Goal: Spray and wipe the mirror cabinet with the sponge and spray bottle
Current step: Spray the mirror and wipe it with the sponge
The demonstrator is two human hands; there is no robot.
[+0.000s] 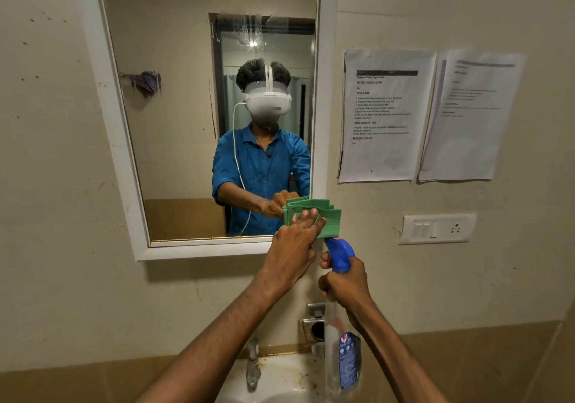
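Wiping mirror cabinet (118, 141) at its lower R corner, bottle held just below.

L of cabinet: bare wall w/ dark specks. On glass: streaks + droplets near top R, reflection of person in blue shirt w/ white headset. Left hand (292, 247) at cabinet's lower R corner, fingers fairly straight, pressing 1 folded green sponge (326, 216) flat on glass + frame edge; hand and sponge cover that corner. Just below corner: right hand (345, 281) wrapped tight round neck of 1 spray bottle (342, 356), blue trigger head up near sponge, clear body hanging down, partly hiding metal fitting (311, 324) on wall. Under cabinet: 1 tap (253, 362), 1 stained basin (280, 381). R of cabinet: 2 printed sheets (385, 116) on wall, 1 switch plate (437, 228) below them.
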